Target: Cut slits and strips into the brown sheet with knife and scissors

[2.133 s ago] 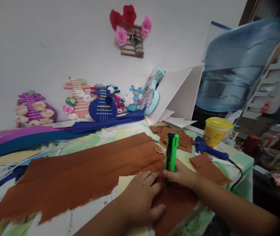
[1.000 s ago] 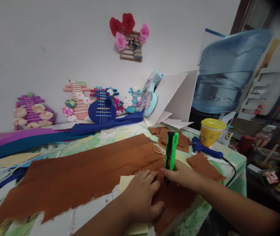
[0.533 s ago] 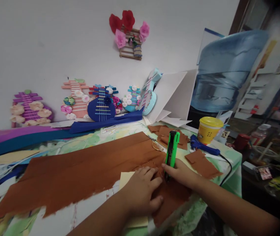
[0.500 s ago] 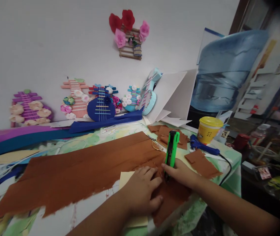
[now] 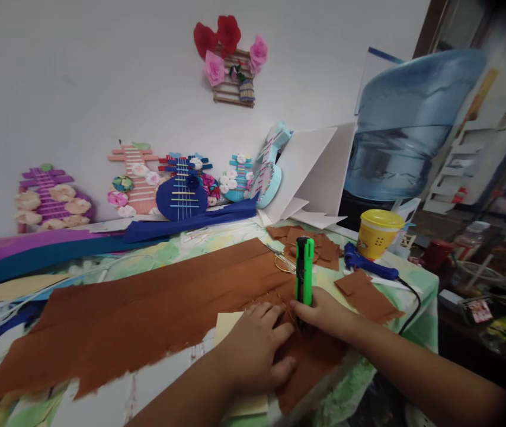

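My right hand (image 5: 324, 311) is closed round a green and black utility knife (image 5: 305, 273), held upright with its lower end against the brown crepe-like sheet (image 5: 168, 290). The blade is hidden behind the fingers. Just left of it, my left hand (image 5: 259, 341) lies on the brown sheet with its fingers spread and the thumb toward the knife. Under the left hand, a pale yellow sheet (image 5: 226, 323) shows beneath the brown material. A pair of scissors (image 5: 279, 255) rests just beyond the knife.
Brown scraps (image 5: 310, 243) lie behind the knife, and another brown piece (image 5: 368, 296) to its right. A blue glue gun (image 5: 371, 261) with a black cord lies beside a yellow tub (image 5: 381, 234). Decorated lute shapes (image 5: 182, 196) lean on the wall. A large water bottle (image 5: 404, 130) stands right.
The knife has turned from a slight rightward lean to nearly vertical, its top shifting left. My left hand stays in almost the same place. The view has shifted slightly.
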Demonstrator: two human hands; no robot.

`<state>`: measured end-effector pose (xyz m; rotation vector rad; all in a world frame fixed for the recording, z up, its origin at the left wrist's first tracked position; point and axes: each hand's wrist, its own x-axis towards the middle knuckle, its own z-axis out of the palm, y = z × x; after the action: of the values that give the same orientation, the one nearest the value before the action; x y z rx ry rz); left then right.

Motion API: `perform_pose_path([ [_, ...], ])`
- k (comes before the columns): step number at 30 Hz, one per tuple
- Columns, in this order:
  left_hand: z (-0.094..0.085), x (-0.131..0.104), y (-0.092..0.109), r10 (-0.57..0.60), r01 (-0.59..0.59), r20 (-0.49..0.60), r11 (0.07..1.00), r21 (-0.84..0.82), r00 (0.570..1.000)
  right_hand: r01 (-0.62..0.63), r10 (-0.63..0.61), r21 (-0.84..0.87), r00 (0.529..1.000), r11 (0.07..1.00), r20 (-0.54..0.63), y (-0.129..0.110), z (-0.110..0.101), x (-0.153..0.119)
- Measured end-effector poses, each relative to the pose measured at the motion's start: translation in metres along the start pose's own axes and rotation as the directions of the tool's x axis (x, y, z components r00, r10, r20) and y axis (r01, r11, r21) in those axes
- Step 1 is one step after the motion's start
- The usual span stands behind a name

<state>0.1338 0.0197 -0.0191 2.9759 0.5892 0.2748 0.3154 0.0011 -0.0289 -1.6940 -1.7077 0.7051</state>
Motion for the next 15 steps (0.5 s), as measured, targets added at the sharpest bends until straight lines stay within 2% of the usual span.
perform_pose_path([
  [5, 0.001, 0.000, -0.001, 0.002, -0.002, -0.007, 1.000, -0.017, 1.000, 0.075, -0.074, -0.048, 0.997, 0.996, 0.012, -0.002, 0.001, -0.005],
  [10, 0.003, 0.000, -0.002, -0.008, 0.008, 0.005, 1.000, -0.014, 1.000, 0.208, -0.206, -0.079, 0.978, 0.975, 0.022, 0.000, 0.001, -0.010],
  [12, 0.002, 0.000, -0.002, -0.014, 0.014, 0.013, 1.000, -0.019, 1.000, 0.216, -0.215, -0.073, 0.976, 0.974, 0.017, 0.001, 0.001, -0.011],
  [15, 0.003, 0.000, -0.002, -0.013, 0.013, 0.010, 1.000, -0.021, 1.000, 0.165, -0.165, -0.014, 0.986, 0.986, -0.005, 0.005, 0.001, -0.012],
])
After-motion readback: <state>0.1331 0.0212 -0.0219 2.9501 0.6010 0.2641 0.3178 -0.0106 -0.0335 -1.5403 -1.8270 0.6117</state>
